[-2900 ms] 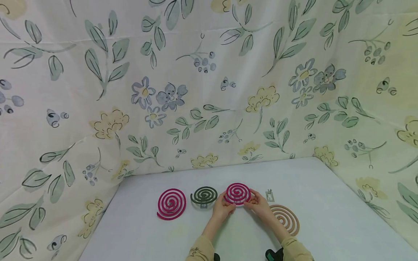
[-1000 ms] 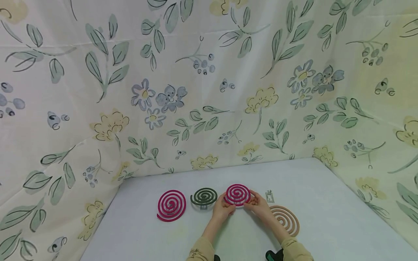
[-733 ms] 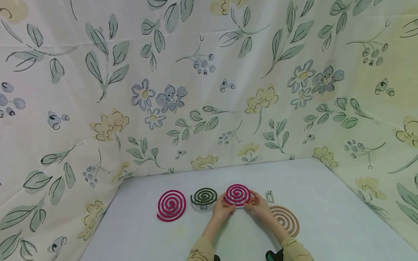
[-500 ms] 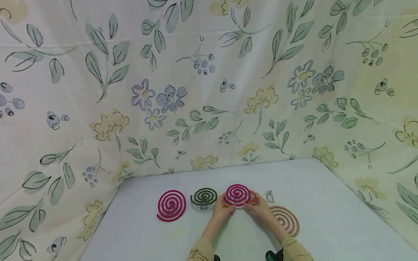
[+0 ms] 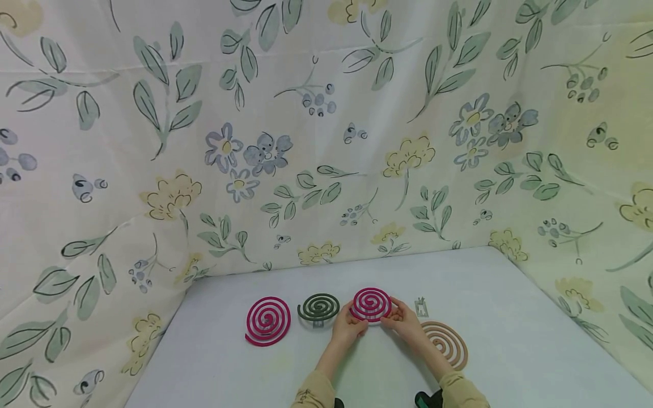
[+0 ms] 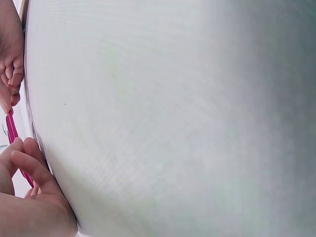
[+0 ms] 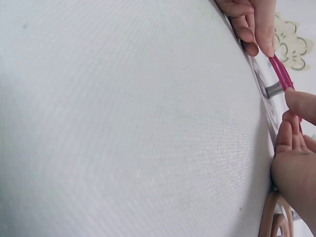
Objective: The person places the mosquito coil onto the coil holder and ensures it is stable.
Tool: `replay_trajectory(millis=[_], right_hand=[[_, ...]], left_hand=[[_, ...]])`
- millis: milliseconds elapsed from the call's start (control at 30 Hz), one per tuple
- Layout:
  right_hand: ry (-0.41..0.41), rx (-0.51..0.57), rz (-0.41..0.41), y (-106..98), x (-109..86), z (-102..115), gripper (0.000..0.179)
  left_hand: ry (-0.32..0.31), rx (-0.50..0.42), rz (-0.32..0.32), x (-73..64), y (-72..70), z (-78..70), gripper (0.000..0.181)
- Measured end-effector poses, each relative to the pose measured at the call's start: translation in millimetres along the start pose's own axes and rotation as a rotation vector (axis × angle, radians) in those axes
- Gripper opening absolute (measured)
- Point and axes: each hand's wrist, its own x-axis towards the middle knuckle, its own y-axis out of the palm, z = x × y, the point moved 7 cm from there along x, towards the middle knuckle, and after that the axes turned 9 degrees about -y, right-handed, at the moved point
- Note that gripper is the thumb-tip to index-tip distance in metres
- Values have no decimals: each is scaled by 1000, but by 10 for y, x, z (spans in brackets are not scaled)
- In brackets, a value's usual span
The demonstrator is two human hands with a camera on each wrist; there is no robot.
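Observation:
Both hands hold a pink mosquito coil (image 5: 370,304) by its outer ring, one at each side. My left hand (image 5: 348,324) pinches its left edge between thumb and fingers, and my right hand (image 5: 403,322) does the same at the right. From the right wrist, the coil (image 7: 281,73) shows edge-on, slightly tilted, with a grey metal stand (image 7: 274,89) beneath it. In the left wrist view, the coil (image 6: 12,129) is partly covered by fingers. The fingers stay low, close over the white table.
Left of the hands, a green coil (image 5: 319,306) sits raised on a metal stand (image 5: 318,324), with another pink coil (image 5: 267,320) farther left. A tan coil (image 5: 463,345) lies partly behind the right forearm. Beyond it is a bare metal stand (image 5: 421,307). Floral cloth (image 5: 316,226) surrounds the table (image 5: 229,374).

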Motion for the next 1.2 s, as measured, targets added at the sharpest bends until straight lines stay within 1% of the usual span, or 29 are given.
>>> replay_trajectory(millis=[133,333,533,600,667,767,867,1033,1133,1200], right_hand=[[-6,12,9,5,-1,8,68],[-17,8,5,6,1,11,67],[-60,48,20,30,2,24,66],[-59,61,20,31,-4,31,65],[-57,73,19,31,-16,56,64],[-55,82,18,33,-55,150,63],[-53,68,18,36,-92,239,61],[-59,57,19,33,-73,188,62],[-64,61,20,31,-34,105,64],[-58,63,20,27,-28,93,65]], left_hand=[[-6,4,-3,0,0,6,66],[10,1,-6,-3,3,-2,65],[14,9,-3,-15,5,-12,64],[14,11,-4,-17,5,-15,64],[16,7,-4,-17,6,-19,64],[18,1,-4,-18,3,-20,64],[16,-3,-2,-21,1,-19,65],[1,5,-3,-14,1,-6,64],[-5,14,-9,-10,1,4,64],[4,15,-10,-6,3,2,64]])
